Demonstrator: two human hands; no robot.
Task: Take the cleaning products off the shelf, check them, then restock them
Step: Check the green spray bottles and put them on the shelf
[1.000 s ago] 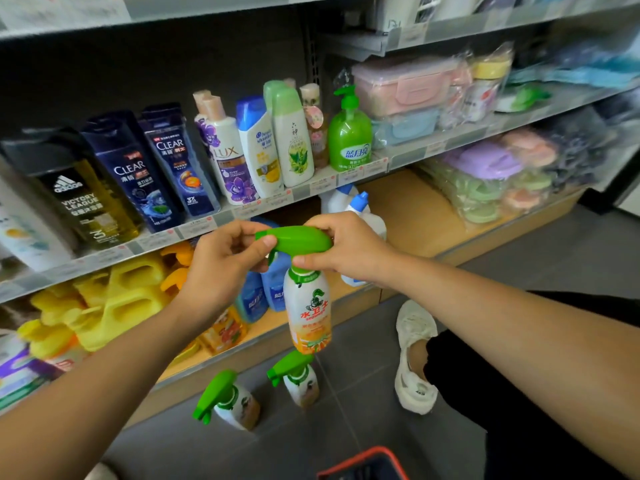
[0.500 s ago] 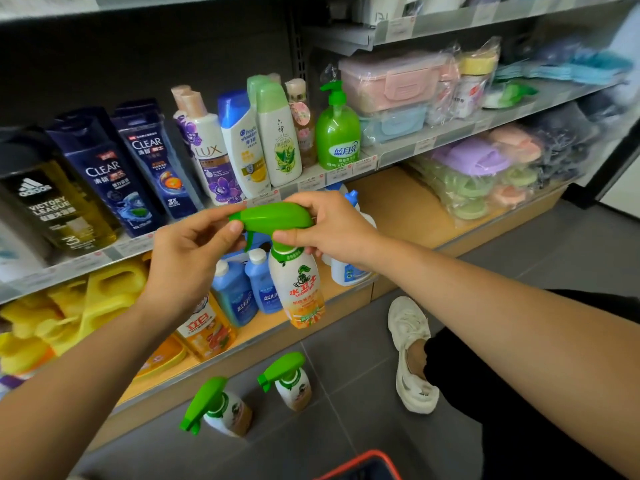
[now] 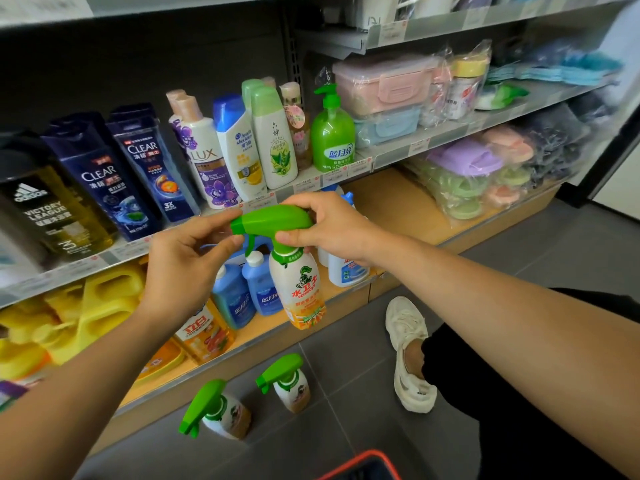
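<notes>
Spray bottle (image 3: 298, 289) between both hands (image 3: 187, 268) (image 3: 332, 230)

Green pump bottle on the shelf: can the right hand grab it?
Probably not: the right hand grips the spray bottle by its head, and the left hand pinches the nozzle. Nothing stands before the green pump bottle, so a freed hand likely could.

**Surface and Material Findings**

The sprayer (image 3: 298, 289) has a smooth white plastic body with a glossy printed label. Its green trigger head (image 3: 273, 220) is shiny moulded plastic. The shampoo bottles (image 3: 145, 168) are dark blue glossy plastic that catches the light. The jugs (image 3: 104, 299) are yellow plastic, semi-gloss. The lower shelf (image 3: 398, 209) is wood-look board, matt and smooth. The upper shelf (image 3: 450, 133) edge is grey and satin, apparently painted metal. The slippers (image 3: 464, 174) sit in clear, crinkled film. The floor (image 3: 363, 358) is matt grey tile. The shoe (image 3: 407, 327) is off-white cloth, slightly rough. The basket (image 3: 367, 454) rim is red plastic.
</notes>
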